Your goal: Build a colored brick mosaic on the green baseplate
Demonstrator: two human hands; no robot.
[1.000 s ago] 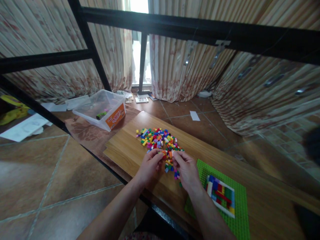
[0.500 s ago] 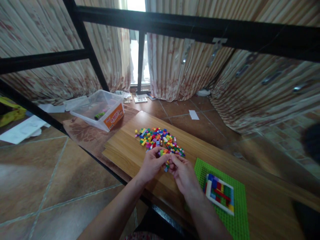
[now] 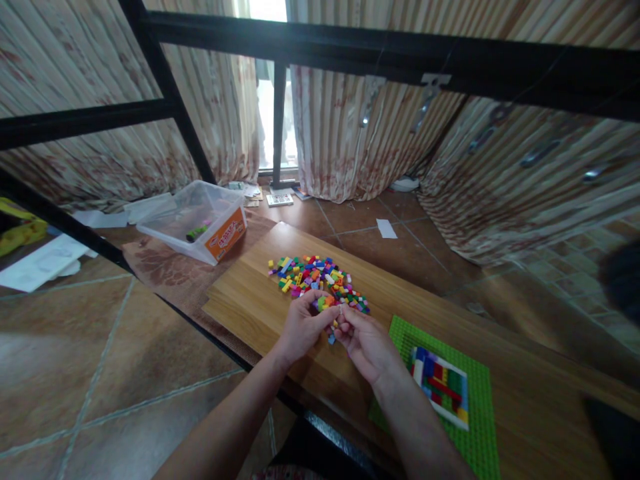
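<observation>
My left hand (image 3: 303, 325) is closed around a small cluster of coloured toy bricks (image 3: 325, 303), with green, orange and yellow ones showing between thumb and fingers. Fingertips of my right hand (image 3: 367, 340) pinch together against the cluster's right side, beside the left thumb. A whitish bit shows at that pinch, too small to name. Just beyond both hands a loose pile of multicoloured bricks (image 3: 305, 272) is spread on the wooden table (image 3: 250, 293). To the right lies a green baseplate (image 3: 477, 393) bearing a white-edged rectangle of bricks (image 3: 443, 387), partly behind my right forearm.
A clear plastic box (image 3: 187, 210) with an orange label stands on a brown mat left of the table. Black metal bars (image 3: 350, 47) cross above and at left. Papers (image 3: 386, 229) lie on the tiled floor, and a dark object (image 3: 610, 427) sits at the table's right.
The view has shifted very slightly. My right wrist has turned a little and covers more of the brick rectangle's left edge, while both hands stay together at the cluster.
</observation>
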